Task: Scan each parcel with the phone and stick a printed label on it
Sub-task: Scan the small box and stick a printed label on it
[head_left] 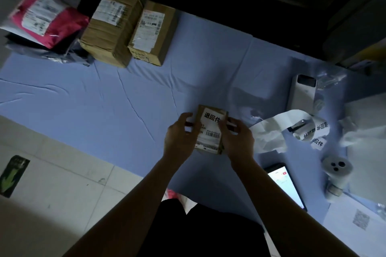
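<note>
**Label pressed onto small parcel, three parcels waiting**

While both hands clamp the small parcel (211,129) over the blue sheet (104,94), I judge the left hand (180,133) steadies it so the right hand (237,139) can smooth the printed label (212,118). I count one phone (286,185), lit, near the right forearm; two cartons (112,27) and one red mailer (50,19) at the far edge; one label roll (311,129).

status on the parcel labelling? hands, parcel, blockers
Left hand and right hand grip small parcel from both sides. Printed label already on its top. Phone lies lit at right. Nothing in the way.
</note>
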`<state>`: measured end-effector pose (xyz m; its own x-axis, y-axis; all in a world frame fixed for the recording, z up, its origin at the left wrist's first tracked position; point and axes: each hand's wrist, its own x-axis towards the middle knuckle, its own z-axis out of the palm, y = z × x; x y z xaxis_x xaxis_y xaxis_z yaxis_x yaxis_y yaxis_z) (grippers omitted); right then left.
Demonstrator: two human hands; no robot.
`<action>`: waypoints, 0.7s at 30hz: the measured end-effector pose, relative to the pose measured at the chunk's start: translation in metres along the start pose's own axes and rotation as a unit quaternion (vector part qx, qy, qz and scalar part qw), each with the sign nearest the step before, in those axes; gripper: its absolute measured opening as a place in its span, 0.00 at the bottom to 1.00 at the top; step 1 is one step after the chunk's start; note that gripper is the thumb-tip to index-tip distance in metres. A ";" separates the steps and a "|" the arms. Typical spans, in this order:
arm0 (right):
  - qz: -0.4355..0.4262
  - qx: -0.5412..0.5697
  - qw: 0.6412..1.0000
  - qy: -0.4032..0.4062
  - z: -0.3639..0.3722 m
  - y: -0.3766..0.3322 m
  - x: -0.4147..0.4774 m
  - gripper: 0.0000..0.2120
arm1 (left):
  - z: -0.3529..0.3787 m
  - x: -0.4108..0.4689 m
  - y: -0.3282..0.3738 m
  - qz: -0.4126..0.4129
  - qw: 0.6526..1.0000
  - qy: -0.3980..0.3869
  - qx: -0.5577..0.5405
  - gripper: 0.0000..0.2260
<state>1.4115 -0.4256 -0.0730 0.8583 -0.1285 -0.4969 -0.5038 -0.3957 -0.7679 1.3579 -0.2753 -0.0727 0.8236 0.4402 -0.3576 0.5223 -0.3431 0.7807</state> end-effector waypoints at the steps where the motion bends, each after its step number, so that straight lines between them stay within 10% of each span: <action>1: -0.007 0.006 1.000 -0.020 0.000 0.002 -0.006 0.09 | -0.003 -0.004 -0.003 -0.003 1.000 -0.014 0.002 0.11; 10: -0.104 -0.001 0.987 -0.125 0.087 -0.039 -0.074 0.16 | -0.107 -0.015 -0.053 0.005 1.000 -0.008 0.006 0.16; 21: -0.221 -0.002 0.937 -0.270 0.358 -0.143 -0.250 0.19 | -0.429 -0.034 -0.197 0.058 0.992 0.107 -0.027 0.13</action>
<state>1.2335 -0.0108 0.0164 0.8080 0.5268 -0.2640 -0.1095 -0.3061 -0.9457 1.1325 0.1331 0.0057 0.8087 0.5688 -0.1501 0.4085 -0.3594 0.8390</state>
